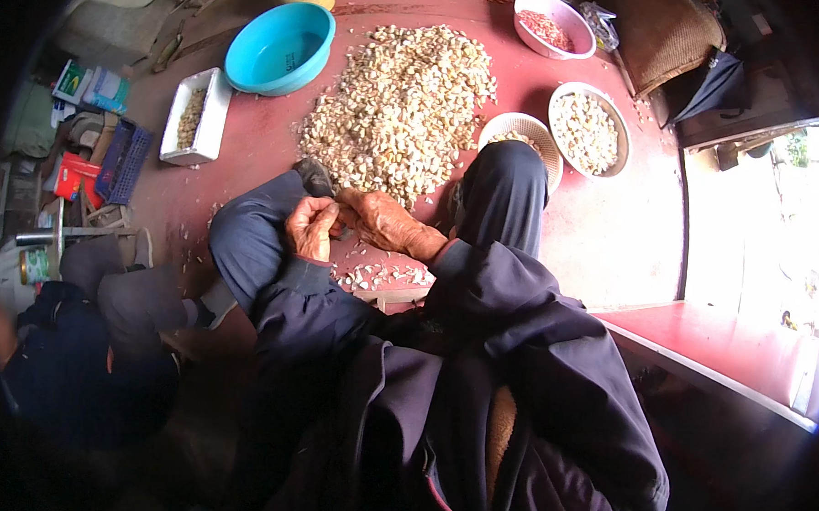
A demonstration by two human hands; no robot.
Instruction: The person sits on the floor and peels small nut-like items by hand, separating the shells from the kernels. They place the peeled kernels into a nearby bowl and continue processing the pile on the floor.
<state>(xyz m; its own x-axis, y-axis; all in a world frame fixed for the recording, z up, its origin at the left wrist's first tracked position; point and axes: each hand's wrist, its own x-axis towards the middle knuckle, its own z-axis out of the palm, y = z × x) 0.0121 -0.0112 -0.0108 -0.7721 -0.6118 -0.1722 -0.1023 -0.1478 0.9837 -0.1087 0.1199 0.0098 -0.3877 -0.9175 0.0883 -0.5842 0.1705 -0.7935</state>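
Observation:
My left hand [311, 225] and my right hand [381, 220] meet fingertip to fingertip between my knees, over the red floor. Both have curled fingers; whatever may be pinched between them is too small to make out. Just beyond them spreads a large heap of pale cloves, apparently garlic [402, 111]. Loose husks and cloves [381, 276] lie scattered on the floor below my hands. A woven-patterned basket [553, 155] with some cloves stands by my right knee, partly hidden by it. Beside it a round basin [626, 138] holds many pale cloves.
A blue plastic basin [281, 51] and a white foam box [212, 137] with small pieces stand left of the heap. A pink basin [583, 45] with reddish bits is at the top right, near a woven sack [672, 37]. Another person [97, 351] sits at the left.

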